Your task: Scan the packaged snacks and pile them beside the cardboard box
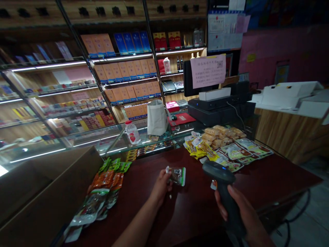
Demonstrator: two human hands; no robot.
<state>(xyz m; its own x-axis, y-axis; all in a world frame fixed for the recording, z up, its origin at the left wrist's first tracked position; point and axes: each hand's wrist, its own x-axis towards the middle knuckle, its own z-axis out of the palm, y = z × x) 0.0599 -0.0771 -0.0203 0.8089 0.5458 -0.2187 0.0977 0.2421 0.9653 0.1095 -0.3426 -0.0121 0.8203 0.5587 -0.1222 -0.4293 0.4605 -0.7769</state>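
My left hand (162, 183) pinches one end of a small snack packet (178, 176), clear with a green edge, just over the dark red tabletop (190, 216). Wrapped round the handle of a black barcode scanner (221, 173) is my right hand (240, 209); a small blue light glows on the scanner's top. The scanner's head points left, towards the packet, with a gap between them. To the left lie piles of green, orange and clear snack packets (105, 185). Beyond the scanner are yellow packets (199, 145), tan wrapped snacks (221, 133) and flat white-green packets (239, 149).
An open cardboard box (51, 188) stands at the left. Behind the table are a glass counter (113, 140) with a clear bottle (132, 133) and a white bag (156, 118), and a cash register (218, 103). Lit shelves (123, 58) of boxes line the wall.
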